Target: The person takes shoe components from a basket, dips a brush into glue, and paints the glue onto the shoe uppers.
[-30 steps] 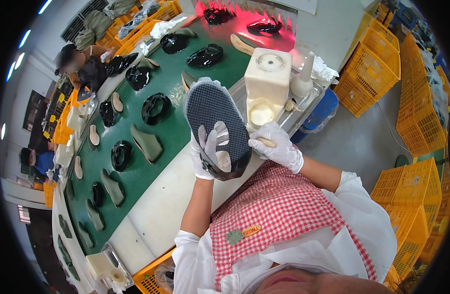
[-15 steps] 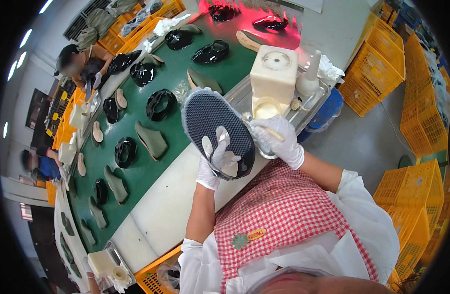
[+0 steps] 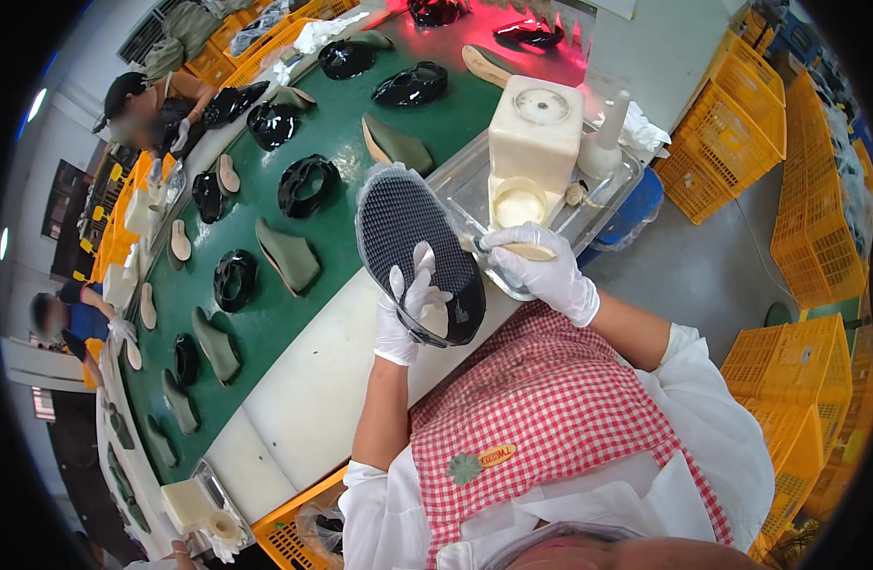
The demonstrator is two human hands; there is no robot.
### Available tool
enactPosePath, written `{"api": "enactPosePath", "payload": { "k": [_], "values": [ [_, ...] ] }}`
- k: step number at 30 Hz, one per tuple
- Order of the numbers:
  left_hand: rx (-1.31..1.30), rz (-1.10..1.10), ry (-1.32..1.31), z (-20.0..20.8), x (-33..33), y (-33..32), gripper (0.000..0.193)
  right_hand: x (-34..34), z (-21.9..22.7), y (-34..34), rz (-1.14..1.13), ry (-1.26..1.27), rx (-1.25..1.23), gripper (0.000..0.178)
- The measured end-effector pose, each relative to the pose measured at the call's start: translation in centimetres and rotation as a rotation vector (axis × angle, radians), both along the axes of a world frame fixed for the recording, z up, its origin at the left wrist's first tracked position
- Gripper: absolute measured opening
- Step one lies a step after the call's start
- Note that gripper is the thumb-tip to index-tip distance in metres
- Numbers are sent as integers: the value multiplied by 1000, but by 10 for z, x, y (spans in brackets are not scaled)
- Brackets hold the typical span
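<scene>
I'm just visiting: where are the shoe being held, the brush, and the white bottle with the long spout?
Shoe (image 3: 410, 226): head view, on its dark, textured sole.
Brush (image 3: 531, 252): head view, on its pale handle.
White bottle (image 3: 600, 157): head view, on its rounded body.

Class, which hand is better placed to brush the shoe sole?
Probably the right hand: it already grips the wooden-handled brush beside the shoe sole, while the left hand is occupied holding that sole.

Shoe (image 3: 410, 228) with far side hidden, brush (image 3: 531, 252) partly covered by right hand (image 3: 558, 281), black upper (image 3: 438, 11) cropped above
</scene>
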State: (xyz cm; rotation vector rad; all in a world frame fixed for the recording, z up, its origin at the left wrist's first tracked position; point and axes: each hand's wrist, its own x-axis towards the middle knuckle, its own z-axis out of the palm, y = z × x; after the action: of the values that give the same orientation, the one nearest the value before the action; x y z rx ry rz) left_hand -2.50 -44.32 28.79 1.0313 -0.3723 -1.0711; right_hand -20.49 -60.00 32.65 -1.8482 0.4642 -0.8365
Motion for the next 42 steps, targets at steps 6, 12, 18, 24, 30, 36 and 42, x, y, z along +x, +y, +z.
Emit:
{"api": "enactPosePath", "payload": {
  "k": [6, 12, 18, 24, 30, 36, 42],
  "values": [
    [7, 106, -60, 6, -5, 7, 39, -13, -3, 8, 39, 180, -84, 17],
    [-9, 68, -380, -1, -13, 11, 35, -2, 7, 12, 31, 24, -105, 17],
    [-12, 72, -484, -16, -3, 21, 38, -4, 11, 23, 144, 296, 298, 15],
    [-192, 8, -840, -12, 4, 26, 42, -9, 19, 33, 273, 316, 587, 16],
    [-130, -34, -697, -21, 14, 35, 42, -1, 32, 32, 216, 226, 463, 16],
    [-210, 13, -749, -13, 14, 39, 37, 2, 19, 42, 248, 320, 414, 16],
    [-101, 65, -907, -21, 18, 46, 45, -7, 31, 53, 405, 350, 722, 18]
  ]
}}
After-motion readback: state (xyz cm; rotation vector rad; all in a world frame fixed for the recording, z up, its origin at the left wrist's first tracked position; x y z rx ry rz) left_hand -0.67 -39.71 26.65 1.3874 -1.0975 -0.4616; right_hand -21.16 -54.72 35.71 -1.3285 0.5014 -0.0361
